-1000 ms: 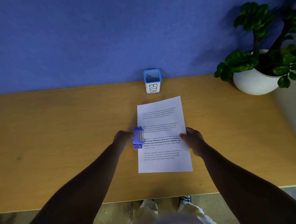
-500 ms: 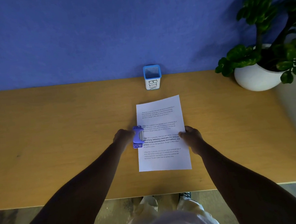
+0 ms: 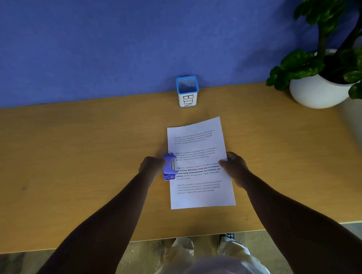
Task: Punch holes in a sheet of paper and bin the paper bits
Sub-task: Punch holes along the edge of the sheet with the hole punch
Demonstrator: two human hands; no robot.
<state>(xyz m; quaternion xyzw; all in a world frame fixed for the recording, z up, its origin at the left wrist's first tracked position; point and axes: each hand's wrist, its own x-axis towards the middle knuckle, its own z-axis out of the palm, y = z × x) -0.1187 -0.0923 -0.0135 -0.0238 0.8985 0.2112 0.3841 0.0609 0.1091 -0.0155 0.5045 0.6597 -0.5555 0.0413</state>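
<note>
I see a white printed sheet of paper (image 3: 199, 163) with rows of black text, some bold, at frame centre on the ochre wooden tabletop (image 3: 71, 164). At its left edge sits a violet plastic hole punch (image 3: 168, 166). Above stand a blue-rimmed white square cup (image 3: 187, 92) lettered "BIN" in black, a blue felt wall (image 3: 106, 39), and, upper right, a green-leaved plant in a round white pot (image 3: 319, 90).

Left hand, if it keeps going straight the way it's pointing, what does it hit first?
The left hand points rightward at the purple hole punch it already touches; beyond lies the paper.
</note>
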